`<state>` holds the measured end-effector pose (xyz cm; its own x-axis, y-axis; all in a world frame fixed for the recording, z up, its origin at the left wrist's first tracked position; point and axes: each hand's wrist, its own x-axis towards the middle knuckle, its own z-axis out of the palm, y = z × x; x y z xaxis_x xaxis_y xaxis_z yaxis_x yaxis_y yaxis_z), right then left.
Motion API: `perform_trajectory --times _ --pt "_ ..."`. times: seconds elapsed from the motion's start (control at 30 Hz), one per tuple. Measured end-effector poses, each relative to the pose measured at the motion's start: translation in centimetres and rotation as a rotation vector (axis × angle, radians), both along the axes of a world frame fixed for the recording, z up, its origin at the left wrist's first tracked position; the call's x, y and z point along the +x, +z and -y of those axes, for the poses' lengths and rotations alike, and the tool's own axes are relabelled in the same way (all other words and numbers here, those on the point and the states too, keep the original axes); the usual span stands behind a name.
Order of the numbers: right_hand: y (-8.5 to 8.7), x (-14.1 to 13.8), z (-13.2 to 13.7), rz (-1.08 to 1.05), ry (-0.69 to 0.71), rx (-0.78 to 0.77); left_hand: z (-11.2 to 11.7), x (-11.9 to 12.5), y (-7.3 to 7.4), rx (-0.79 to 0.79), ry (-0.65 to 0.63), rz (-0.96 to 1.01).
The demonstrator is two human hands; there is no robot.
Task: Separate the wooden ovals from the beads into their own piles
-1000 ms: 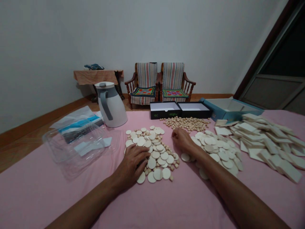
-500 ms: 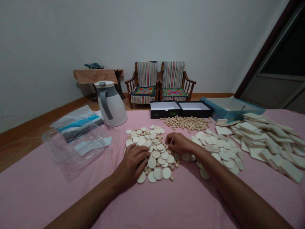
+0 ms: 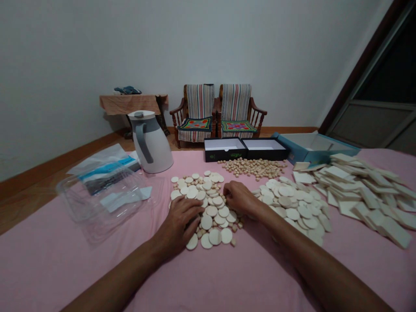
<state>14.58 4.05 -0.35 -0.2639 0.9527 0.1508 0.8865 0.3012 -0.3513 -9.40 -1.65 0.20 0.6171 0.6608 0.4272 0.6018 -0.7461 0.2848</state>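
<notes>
A mixed pile of round wooden discs and small wooden cubes lies in front of me on the pink cloth. My left hand rests palm down on the pile's left side, its fingers stretched over the discs. At the right edge of the same pile, my right hand has its fingers curled down among the pieces. Its fingertips are partly hidden, and whatever they pinch cannot be made out. Just beyond that hand, a second heap holds only pale discs, partly covered by my right forearm.
Behind the piles lie many small cubes, then two black box halves. Rectangular wooden tiles are heaped at right, before a blue box. A white jug and a clear plastic tray stand at left.
My right hand has shifted a little, and its wrist and forearm sit slightly lower, covering more of the disc heap. My left hand keeps its place on the pile.
</notes>
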Motion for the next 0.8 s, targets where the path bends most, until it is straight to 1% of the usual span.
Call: perform_trajectory --times 0.17,0.27,0.33,0.4,0.43,0.47,0.5,0.6,0.67,0.73,0.8 --pt "0.0 0.7 -0.5 -0.084 -0.019 -0.051 0.0 -0.1 0.1 -0.009 0.003 -0.012" --pt "0.3 1.6 -1.0 -0.094 -0.073 -0.034 0.0 -0.1 0.0 -0.008 0.000 -0.011" --pt "0.7 2.2 -1.3 -0.134 -0.149 0.085 0.0 -0.1 -0.1 -0.005 -0.004 -0.007" --pt "1.1 2.6 -1.5 -0.228 -0.209 0.267 0.0 -0.1 -0.1 0.002 -0.004 -0.006" --pt "1.4 2.6 -1.5 -0.275 -0.207 0.333 0.0 -0.2 -0.2 0.005 -0.002 -0.005" --pt "1.7 2.5 -1.4 -0.308 -0.175 0.351 0.0 -0.2 -0.2 0.006 0.000 -0.006" --pt "2.0 2.4 -1.2 -0.318 -0.111 0.310 0.0 -0.2 -0.1 0.005 0.001 -0.007" --pt "2.5 1.7 -0.5 -0.278 0.119 0.037 0.0 -0.2 -0.1 -0.001 0.000 -0.012" --pt "2.4 1.1 0.0 -0.233 0.215 -0.093 0.0 -0.2 -0.1 -0.004 0.003 -0.009" --pt "2.1 0.7 0.3 -0.174 0.225 -0.119 0.0 -0.1 -0.1 -0.008 0.009 -0.007" --pt "1.7 0.4 0.5 -0.115 0.201 -0.105 0.0 -0.1 -0.1 -0.009 0.012 -0.008"
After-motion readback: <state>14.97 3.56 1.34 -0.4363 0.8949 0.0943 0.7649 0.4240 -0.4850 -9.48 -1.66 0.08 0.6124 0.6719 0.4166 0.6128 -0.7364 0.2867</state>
